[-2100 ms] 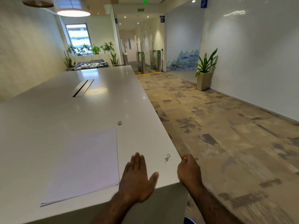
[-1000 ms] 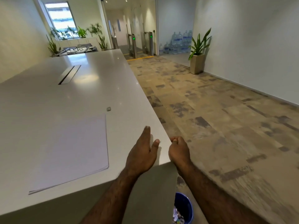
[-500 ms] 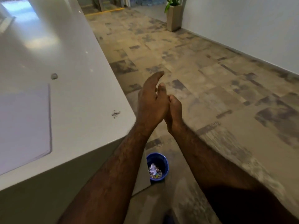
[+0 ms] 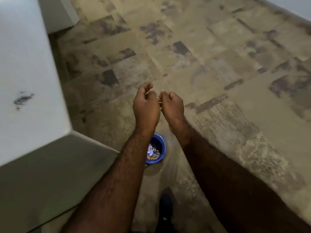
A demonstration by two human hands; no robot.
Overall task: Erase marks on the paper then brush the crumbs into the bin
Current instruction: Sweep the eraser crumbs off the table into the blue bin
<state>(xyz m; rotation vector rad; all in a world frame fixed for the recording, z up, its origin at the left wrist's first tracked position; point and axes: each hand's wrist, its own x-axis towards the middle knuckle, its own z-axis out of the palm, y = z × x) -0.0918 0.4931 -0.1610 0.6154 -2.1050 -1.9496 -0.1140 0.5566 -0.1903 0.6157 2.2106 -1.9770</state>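
Observation:
Both my hands are held out over the floor, past the table corner, side by side and almost touching. My left hand (image 4: 146, 105) has loosely curled fingers and nothing visible in it. My right hand (image 4: 172, 105) is curled into a fist; what is inside it is hidden. Below my wrists, a small blue bin (image 4: 161, 145) with scraps in it stands on the floor, partly covered by my left forearm. A dark smudge of eraser crumbs (image 4: 22, 99) lies on the white table (image 4: 25, 56) near its edge. The paper is out of view.
The table's corner and grey side panel (image 4: 50, 174) fill the lower left. Patterned beige and grey carpet (image 4: 218, 64) spreads to the right. A dark shoe (image 4: 165, 204) shows at the bottom near the bin.
My view has tilted down from the tabletop to the floor. Both hands left the table edge and moved out above the bin. My left hand went from flat and straight to loosely curled.

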